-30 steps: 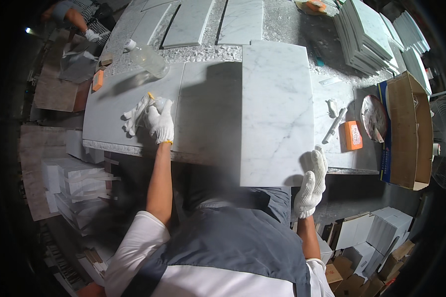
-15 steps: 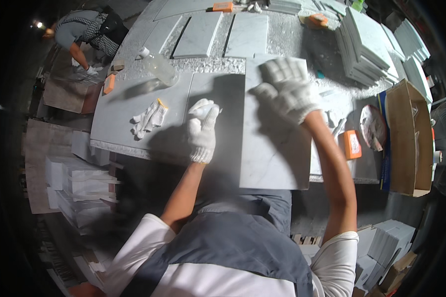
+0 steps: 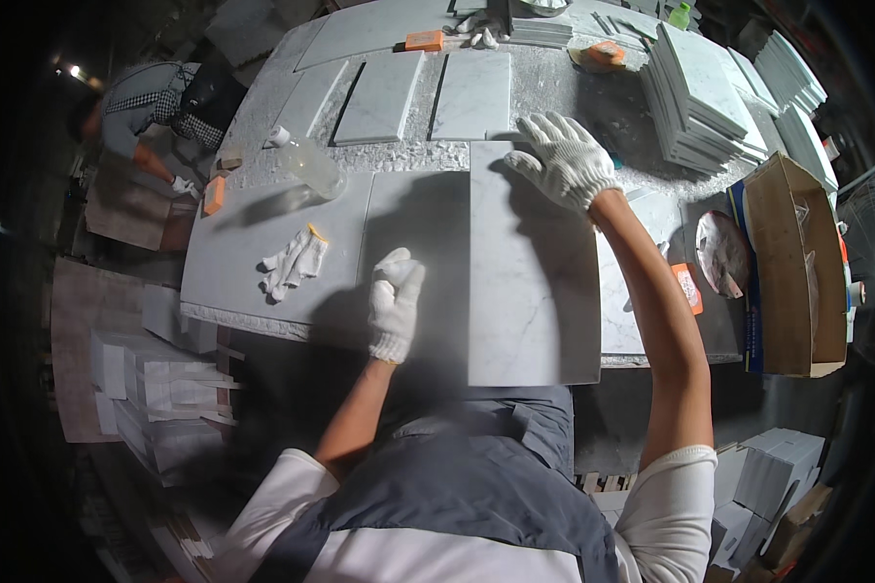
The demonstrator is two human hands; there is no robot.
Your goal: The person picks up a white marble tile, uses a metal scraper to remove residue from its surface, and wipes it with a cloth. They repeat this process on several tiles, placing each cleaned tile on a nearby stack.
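Note:
A long white, grey-veined tile (image 3: 535,301) lies in front of me, its near end jutting past the table's front edge. My right hand (image 3: 566,163), in a white knit glove, is at the tile's far right corner. Its fingers are stretched out and spread, holding nothing. Left of the tile, my left hand (image 3: 396,306), also gloved, is closed with curled fingers above a greyer tile. A small whitish thing seems to show in that fist, but I cannot make out what it is. A spare pair of white gloves (image 3: 297,262) lies farther left.
A clear bottle (image 3: 311,167) stands at the left; orange blocks (image 3: 214,194) lie around the table. Several tiles (image 3: 381,97) rest farther back. Stacked tiles (image 3: 700,97) and an open cardboard box (image 3: 797,277) are at the right. A co-worker (image 3: 156,117) bends at far left.
My right hand has slid farther away along the tile to its far corner. My left hand has come slightly nearer to me, still closed. The whole view has tilted a little.

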